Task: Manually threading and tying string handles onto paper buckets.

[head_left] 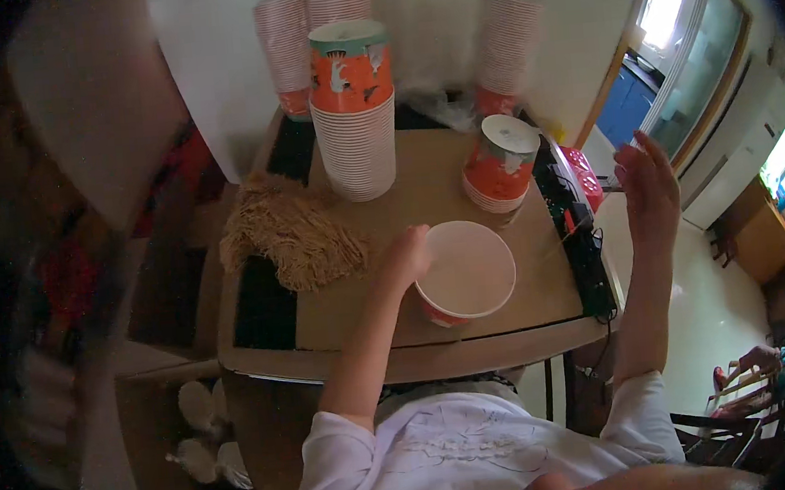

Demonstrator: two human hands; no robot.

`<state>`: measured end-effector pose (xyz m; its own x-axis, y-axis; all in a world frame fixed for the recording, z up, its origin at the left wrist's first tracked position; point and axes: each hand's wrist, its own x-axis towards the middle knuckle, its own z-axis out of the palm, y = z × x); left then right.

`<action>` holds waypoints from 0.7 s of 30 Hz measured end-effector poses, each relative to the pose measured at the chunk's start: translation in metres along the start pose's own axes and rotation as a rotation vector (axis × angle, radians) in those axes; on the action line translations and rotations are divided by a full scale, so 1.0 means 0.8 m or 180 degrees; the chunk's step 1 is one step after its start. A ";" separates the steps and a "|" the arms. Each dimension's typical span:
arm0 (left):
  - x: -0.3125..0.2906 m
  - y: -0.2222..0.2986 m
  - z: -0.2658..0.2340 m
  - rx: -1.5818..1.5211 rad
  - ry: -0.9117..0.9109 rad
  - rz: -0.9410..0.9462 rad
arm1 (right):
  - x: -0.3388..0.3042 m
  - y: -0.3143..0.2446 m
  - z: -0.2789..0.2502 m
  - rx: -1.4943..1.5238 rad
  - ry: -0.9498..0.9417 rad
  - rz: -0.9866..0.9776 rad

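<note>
A white-lined paper bucket (466, 270) with a red-orange outside stands near the front of the table, its mouth facing up. My left hand (412, 254) is closed on the bucket's left rim. Off to the right, beyond the table's edge, my right hand (649, 183) is raised with its fingers apart, and no object shows in it. A short stack of upside-down orange and green paper buckets (503, 162) stands just behind the upright bucket. To the left of my left hand lies a bundle of tan cords (291, 235).
Behind stand a tall stack of upturned buckets (354, 122) and plastic-wrapped stacks (507, 44) against the wall. A dark strip with cables (583, 247) runs along the table's right side. At lower left, an open carton (152, 434) holds white round items. A person sits far right.
</note>
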<state>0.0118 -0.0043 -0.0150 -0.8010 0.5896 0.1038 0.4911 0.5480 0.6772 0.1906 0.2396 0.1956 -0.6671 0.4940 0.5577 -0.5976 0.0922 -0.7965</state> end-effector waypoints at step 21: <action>-0.082 0.071 -0.061 -0.2931 0.0863 0.0166 | -0.051 0.084 0.135 0.0049 -0.2218 0.1797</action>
<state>0.0756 -0.0411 0.0520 -0.8944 0.3794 0.2368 0.1594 -0.2243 0.9614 0.1298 0.1327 0.1445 -0.9791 -0.1752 0.1032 -0.1013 -0.0195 -0.9947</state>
